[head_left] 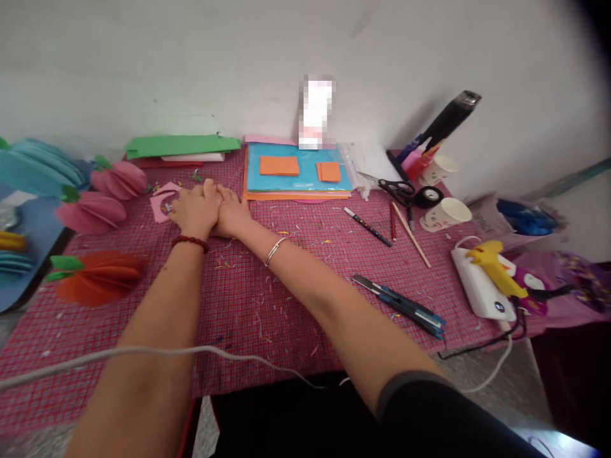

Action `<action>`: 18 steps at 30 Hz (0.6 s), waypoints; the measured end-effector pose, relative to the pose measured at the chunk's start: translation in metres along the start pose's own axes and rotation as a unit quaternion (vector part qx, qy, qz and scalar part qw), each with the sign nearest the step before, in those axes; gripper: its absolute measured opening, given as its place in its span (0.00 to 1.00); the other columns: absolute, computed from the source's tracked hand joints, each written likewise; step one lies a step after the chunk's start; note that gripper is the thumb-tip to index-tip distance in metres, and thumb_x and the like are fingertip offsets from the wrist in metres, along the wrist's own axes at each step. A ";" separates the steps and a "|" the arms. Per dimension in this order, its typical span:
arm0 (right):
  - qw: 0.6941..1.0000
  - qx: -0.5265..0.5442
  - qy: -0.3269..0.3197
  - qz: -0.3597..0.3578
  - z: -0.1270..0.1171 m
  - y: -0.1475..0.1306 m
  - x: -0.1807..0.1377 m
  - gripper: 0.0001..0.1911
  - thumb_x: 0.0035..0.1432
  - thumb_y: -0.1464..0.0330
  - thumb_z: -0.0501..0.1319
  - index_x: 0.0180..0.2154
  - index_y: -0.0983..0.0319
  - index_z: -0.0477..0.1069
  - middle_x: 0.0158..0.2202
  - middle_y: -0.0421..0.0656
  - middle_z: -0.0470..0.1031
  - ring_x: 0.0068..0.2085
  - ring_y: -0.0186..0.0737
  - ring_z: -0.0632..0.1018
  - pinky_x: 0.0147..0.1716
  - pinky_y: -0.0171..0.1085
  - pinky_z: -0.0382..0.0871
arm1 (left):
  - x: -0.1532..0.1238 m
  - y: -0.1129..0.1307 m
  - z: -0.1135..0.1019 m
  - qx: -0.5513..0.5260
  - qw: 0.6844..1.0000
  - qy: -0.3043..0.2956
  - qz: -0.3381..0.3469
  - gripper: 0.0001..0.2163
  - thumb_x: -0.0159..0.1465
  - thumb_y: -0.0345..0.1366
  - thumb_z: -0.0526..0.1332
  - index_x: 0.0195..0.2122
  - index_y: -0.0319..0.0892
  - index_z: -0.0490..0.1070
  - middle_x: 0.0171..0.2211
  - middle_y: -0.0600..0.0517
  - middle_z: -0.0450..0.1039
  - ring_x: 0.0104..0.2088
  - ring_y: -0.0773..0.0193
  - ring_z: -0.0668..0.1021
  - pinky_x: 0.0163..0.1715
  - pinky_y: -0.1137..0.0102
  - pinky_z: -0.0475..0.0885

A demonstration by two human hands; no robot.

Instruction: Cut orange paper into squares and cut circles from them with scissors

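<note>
My left hand [196, 208] lies palm down on the checked cloth toward the left rear of the table, its fingers stretched out. Right against it is my right hand [232, 211], also low on the cloth, with its fingers partly covered by the left. Both look open, though what lies under the palms is hidden. Beside my left fingertips is a pink paper piece [157, 207] with a round cut-out, and small bits of scrap show in the hole. Green scraps [196, 175] lie just behind the hands.
Paper pumpkins [98, 277] and pink paper fruits [90, 212] stand at left. Behind are green paper [184, 146] and a blue packet [305, 177]. Scissors [396, 187], a pen [367, 227], a craft knife [401, 305], paper cups [446, 215] and a glue gun [496, 267] lie right. A cable [210, 348] crosses in front.
</note>
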State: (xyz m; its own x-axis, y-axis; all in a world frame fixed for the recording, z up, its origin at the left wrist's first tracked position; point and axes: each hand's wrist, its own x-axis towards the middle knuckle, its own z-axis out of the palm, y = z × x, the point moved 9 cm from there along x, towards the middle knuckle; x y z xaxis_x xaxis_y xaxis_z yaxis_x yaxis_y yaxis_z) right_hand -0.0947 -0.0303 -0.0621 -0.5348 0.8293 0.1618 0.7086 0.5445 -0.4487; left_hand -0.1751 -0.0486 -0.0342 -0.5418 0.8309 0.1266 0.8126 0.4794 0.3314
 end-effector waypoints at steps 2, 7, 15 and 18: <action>1.000 0.003 -0.030 0.002 0.000 0.001 -0.003 0.51 0.45 0.57 0.70 0.65 0.66 0.51 0.70 0.56 0.46 0.68 0.57 0.53 0.65 0.59 0.47 | -0.001 -0.001 -0.001 0.021 1.000 0.015 -0.009 0.31 0.68 0.55 0.35 0.50 0.42 0.71 0.56 0.38 0.69 0.54 0.37 0.71 0.51 0.40 0.65; 0.990 -0.012 -0.119 -0.071 -0.021 0.000 -0.038 0.54 0.44 0.50 0.70 0.65 0.67 0.52 0.69 0.59 0.47 0.67 0.62 0.55 0.63 0.59 0.52 | -0.013 0.000 -0.004 0.040 0.997 0.067 -0.007 0.31 0.64 0.63 0.41 0.49 0.44 0.68 0.56 0.41 0.68 0.55 0.41 0.70 0.53 0.43 0.65; 0.993 -0.106 0.007 0.059 -0.157 0.124 -0.169 0.13 0.66 0.67 0.54 0.49 0.63 0.71 0.49 0.47 0.75 0.51 0.44 0.74 0.52 0.40 0.65 | -0.022 0.002 -0.002 0.011 0.995 0.071 0.069 0.36 0.60 0.63 0.51 0.52 0.32 0.66 0.57 0.35 0.65 0.56 0.38 0.68 0.52 0.44 0.64; 0.978 -0.140 0.035 0.152 -0.189 0.189 -0.216 0.12 0.65 0.70 0.53 0.46 0.68 0.70 0.45 0.54 0.74 0.48 0.48 0.74 0.49 0.44 0.66 | -0.015 0.006 -0.007 0.004 0.997 0.038 0.061 0.40 0.57 0.63 0.54 0.54 0.28 0.64 0.59 0.36 0.63 0.57 0.38 0.67 0.55 0.46 0.62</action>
State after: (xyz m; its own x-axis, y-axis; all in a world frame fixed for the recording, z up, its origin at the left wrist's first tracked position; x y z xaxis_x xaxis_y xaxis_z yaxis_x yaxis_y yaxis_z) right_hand 0.2417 -0.0834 -0.0159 -0.2532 0.9596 0.1229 0.9338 0.2756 -0.2283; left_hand -0.1635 -0.0606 -0.0280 -0.4540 0.8591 0.2362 0.8748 0.3793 0.3015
